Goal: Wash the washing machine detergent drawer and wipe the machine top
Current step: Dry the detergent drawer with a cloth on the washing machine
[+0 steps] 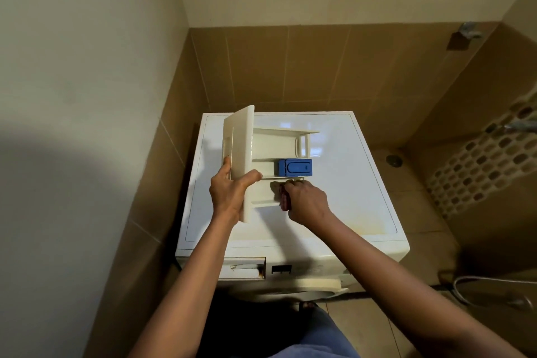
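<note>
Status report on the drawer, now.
Left hand grips drawer front, drawer out over machine top. Right hand holds reddish pad in its near compartment. Nothing in the way.

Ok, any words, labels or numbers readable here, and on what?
No text can be read.
The blue insert in the drawer: mark too blurred.
The machine front: dark window, nothing legible.
The red thing in the right hand: none.
</note>
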The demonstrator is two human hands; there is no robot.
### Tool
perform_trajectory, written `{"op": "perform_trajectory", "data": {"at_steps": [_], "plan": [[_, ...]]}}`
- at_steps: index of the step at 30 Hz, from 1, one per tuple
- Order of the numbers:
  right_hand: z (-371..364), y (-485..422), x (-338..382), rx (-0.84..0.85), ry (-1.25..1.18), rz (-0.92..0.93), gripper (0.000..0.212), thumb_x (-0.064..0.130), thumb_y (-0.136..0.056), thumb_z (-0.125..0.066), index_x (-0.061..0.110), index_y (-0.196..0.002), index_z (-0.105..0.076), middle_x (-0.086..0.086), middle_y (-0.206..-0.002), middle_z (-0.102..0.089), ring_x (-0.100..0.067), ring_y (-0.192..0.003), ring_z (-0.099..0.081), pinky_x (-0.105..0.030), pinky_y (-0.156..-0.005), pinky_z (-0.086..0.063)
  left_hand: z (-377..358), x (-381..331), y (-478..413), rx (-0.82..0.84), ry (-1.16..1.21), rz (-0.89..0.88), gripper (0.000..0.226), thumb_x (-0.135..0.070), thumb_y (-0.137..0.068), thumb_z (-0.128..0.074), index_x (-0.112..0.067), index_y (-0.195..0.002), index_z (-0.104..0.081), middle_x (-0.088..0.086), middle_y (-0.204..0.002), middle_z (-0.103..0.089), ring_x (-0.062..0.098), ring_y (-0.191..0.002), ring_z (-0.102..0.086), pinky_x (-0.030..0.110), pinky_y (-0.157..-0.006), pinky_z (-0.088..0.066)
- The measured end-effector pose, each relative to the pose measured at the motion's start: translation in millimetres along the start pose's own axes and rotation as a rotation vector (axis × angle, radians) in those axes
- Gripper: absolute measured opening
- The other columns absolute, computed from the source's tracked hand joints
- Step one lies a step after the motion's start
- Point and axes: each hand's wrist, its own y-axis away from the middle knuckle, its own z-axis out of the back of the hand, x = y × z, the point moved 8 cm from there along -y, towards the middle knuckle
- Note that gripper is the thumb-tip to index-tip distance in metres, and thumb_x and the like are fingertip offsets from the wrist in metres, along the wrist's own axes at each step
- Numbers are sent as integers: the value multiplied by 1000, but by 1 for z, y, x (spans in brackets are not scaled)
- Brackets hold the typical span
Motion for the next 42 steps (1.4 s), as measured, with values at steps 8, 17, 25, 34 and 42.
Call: {"op": "perform_trajectory", "data": {"at_steps": [8,17,25,34,42], "plan": [[1,-5,20,0,-825,-134,18,7,-79,-64,15,-95,-67,1,-86,-67,-17,-81,-61,-18,-59,-44,-15,-22,9,46,-152,-118,99,-47,-50,-77,-25,-142,-47,-3,-111,-66,17,-97,-64,37,-82,-59],[-3,14,-5,-20,-210,279,58,13,-86,-56,25,-141,-43,2,-143,-48,-15,-124,-48,-28,-90,-48,2,-40,1,48,-178,-152,99,-38,-53,-80,-21,-144,-45,-9,-119,-61,18,-103,-62,36,-85,-58],[-10,1,27,-99,-464,45,37,-1,-75,-51,8,-111,-51,-4,-94,-59,-27,-85,-60,-35,-70,-50,-15,-43,9,60,-222,-172,104,-45,-49,-78,-25,-145,-42,-8,-115,-62,20,-101,-62,41,-85,-58],[15,20,22,-242,-255,382,48,7,-71,-68,20,-117,-63,2,-108,-69,-15,-94,-59,-22,-67,-47,-6,-27,2,60,-58,-63,81,-34,-50,-81,-24,-127,-59,-3,-106,-71,23,-96,-68,45,-82,-58],[-17,-3,9,100,14,10,56,24,-87,-55,-1,-133,-36,-21,-125,-45,-34,-116,-44,-39,-83,-49,-14,-27,9,49,-38,-78,88,-36,-48,-79,-22,-132,-56,-4,-109,-69,19,-96,-67,40,-83,-59]]}}
